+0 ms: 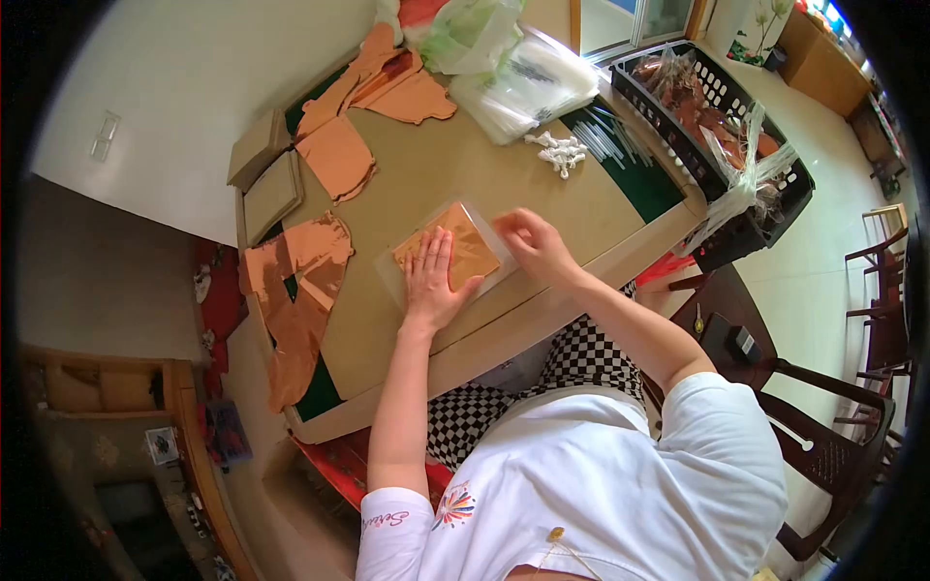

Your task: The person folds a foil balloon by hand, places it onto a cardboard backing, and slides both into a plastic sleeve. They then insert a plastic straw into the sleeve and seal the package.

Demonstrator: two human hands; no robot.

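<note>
A folded copper-coloured foil piece [473,244] lies inside a clear plastic bag [501,275] on the table's board. My left hand [433,286] rests flat on it, fingers stretched out and thumb spread to the right. Just right of the bag's edge is my right hand [539,250], its fingers curled together. Whether they pinch the bag's edge or something small cannot be made out. Unfolded copper foil balloons [334,160] lie at the board's far left, and another foil balloon [300,300] is spread at the near left.
A stack of clear bags [528,85], white clips [557,153] and clear straws [610,136] lie at the back right. Two cardboard boxes [271,197] stand on the left edge. A black basket [712,174] holds packed foil items beside the table; a wooden chair [823,445] stands right.
</note>
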